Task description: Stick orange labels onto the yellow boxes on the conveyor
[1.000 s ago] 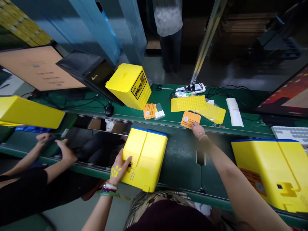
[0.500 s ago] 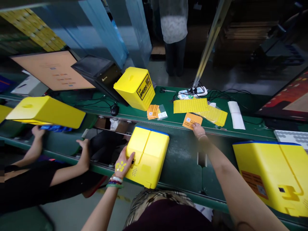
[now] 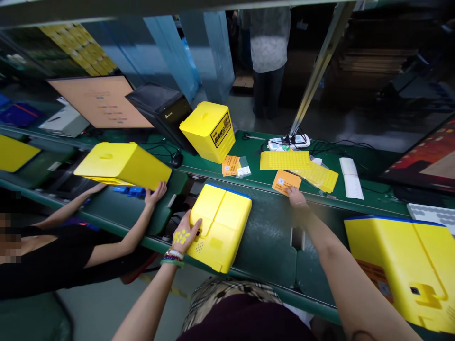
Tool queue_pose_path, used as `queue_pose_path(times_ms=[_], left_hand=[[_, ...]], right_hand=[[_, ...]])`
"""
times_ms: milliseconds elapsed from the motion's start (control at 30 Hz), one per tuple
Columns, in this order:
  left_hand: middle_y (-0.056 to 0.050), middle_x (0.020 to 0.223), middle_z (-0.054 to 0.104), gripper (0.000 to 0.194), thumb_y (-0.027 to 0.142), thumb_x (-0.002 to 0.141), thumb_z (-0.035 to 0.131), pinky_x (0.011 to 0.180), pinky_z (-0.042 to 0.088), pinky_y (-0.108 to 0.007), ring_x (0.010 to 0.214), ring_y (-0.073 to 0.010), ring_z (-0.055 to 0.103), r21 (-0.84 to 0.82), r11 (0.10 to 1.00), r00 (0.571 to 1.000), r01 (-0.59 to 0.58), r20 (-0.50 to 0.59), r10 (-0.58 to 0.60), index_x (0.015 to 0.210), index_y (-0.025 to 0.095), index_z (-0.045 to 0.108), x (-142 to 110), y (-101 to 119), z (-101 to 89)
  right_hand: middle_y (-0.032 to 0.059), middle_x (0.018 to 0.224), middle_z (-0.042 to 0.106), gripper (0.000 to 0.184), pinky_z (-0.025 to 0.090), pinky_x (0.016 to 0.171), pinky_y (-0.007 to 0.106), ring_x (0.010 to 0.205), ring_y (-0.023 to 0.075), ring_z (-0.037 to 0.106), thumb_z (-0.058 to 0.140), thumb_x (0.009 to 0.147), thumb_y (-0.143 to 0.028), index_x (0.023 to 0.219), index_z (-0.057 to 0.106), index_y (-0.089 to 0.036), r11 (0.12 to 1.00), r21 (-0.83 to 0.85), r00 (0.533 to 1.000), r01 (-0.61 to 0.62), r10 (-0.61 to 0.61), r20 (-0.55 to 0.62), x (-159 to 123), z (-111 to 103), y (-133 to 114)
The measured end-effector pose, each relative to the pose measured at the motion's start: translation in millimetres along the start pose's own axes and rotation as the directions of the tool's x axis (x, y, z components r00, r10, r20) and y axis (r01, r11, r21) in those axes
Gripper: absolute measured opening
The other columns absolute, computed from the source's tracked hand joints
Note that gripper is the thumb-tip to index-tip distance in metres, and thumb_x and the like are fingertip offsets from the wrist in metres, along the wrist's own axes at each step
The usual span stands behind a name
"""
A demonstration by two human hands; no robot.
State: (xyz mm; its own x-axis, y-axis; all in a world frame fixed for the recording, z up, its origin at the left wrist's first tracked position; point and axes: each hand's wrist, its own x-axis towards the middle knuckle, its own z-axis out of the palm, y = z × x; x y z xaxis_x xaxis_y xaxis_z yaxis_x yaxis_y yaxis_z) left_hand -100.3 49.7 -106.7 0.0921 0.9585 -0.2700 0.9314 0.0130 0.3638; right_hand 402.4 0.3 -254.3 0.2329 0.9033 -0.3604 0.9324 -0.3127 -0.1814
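Note:
My left hand (image 3: 185, 233), with yellow dot stickers on it, rests on the near edge of a yellow plastic case (image 3: 220, 227) with blue trim lying on the green conveyor belt (image 3: 265, 251). Its fingers lie flat against the case. My right hand (image 3: 295, 198) reaches across the belt, its bunched fingertips on the lower edge of an orange printed card (image 3: 286, 182). That card lies on the green bench beside yellow dot-sticker sheets (image 3: 285, 160).
A co-worker's hands (image 3: 155, 193) touch a tilted yellow case (image 3: 122, 166) on the left. A large yellow case (image 3: 401, 270) sits at right. Another yellow case (image 3: 208, 132), a computer mouse (image 3: 177, 161), cables and a power strip (image 3: 288, 142) occupy the bench.
The co-worker's hands and yellow case have moved right along the belt. My hands stay on the case and card, while the whole view has shifted slightly.

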Motion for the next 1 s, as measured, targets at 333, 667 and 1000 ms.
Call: queue_pose_path(times_ms=[333,667,1000], left_hand=[[-0.015,0.143,0.049,0.073,0.061,0.087,0.041,0.108,0.039,-0.047,0.129,-0.0324,0.049,-0.038,0.999,1.0,0.003,-0.01,-0.004,0.144,0.015,0.035,3,-2,1.2],[-0.008,0.093,0.069,0.061,0.051,0.092,0.046,0.081,0.053,-0.036,0.082,-0.0186,0.068,-0.794,0.599,0.95,-0.102,0.101,0.296,0.141,0.017,0.035,-65,120,-18.8],[-0.009,0.095,0.069,0.037,0.047,0.091,0.051,0.079,0.053,-0.032,0.09,-0.0206,0.066,-0.879,0.468,0.846,-0.091,0.18,0.503,0.102,0.014,0.064,-104,113,-47.4]], right_hand=[[0.0175,0.112,0.066,0.032,0.045,0.09,0.031,0.105,0.0228,0.061,0.043,0.09,-0.012,0.11,0.067,-0.013,0.971,0.233,0.992,-0.049,0.075,-0.104,-11,-40,-13],[0.0076,0.091,0.072,0.029,0.053,0.075,0.035,0.082,0.0212,0.066,0.058,0.086,-0.042,0.093,0.071,-0.017,0.534,0.771,0.896,0.347,0.055,-0.441,-158,-105,-115],[0.0056,0.1,0.069,0.028,0.052,0.087,0.038,0.099,0.0194,0.062,0.045,0.093,-0.014,0.105,0.067,-0.026,0.732,0.279,0.687,0.622,-0.34,-0.642,-265,-113,-216]])
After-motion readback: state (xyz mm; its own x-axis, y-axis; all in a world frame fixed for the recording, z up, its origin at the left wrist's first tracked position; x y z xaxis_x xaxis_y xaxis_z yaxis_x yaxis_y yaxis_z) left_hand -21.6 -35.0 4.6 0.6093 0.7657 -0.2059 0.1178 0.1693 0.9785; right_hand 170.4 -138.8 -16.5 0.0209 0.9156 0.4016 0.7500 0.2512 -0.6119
